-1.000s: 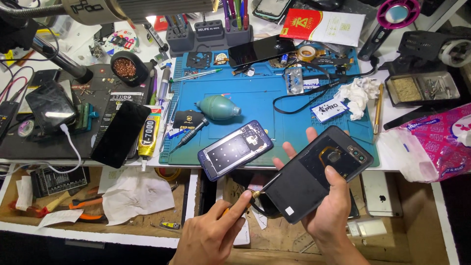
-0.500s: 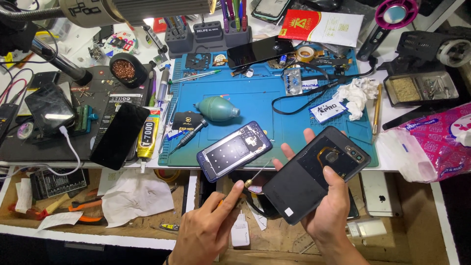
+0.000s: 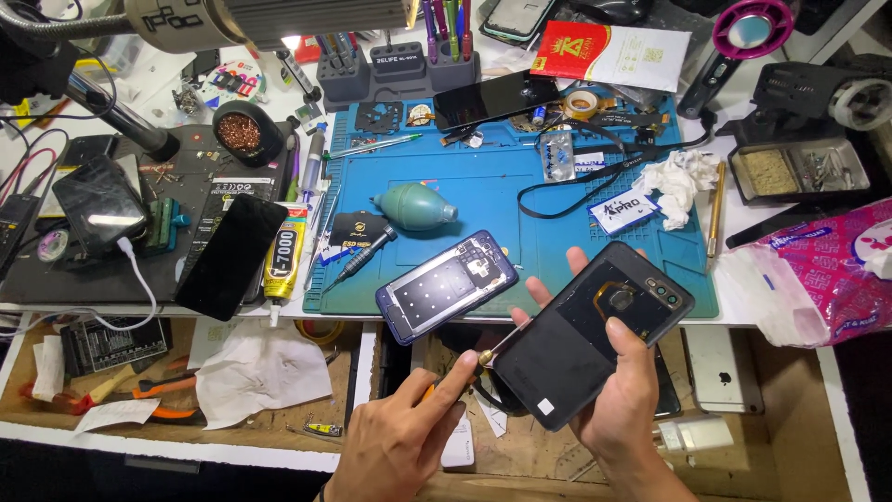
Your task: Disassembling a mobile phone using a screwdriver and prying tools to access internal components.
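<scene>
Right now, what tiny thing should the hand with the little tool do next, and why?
Probably slide the tool tip a little further along the black back cover's lower left edge. The left hand pinches the thin tool with its tip at that edge, while the right hand holds the cover tilted up.

blue mat (image 3: pixel 483 200), teal blower (image 3: pixel 413 206), black phone cover (image 3: pixel 585 339), pink bag (image 3: pixel 827 270).

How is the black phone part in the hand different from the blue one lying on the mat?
The black back cover is held up in the right hand, while the blue phone frame lies partly on the blue mat, overhanging its near edge. The black back cover looks larger and plain dark; the blue phone frame shows light inner parts. Both are flat, tilted rectangles.
</scene>
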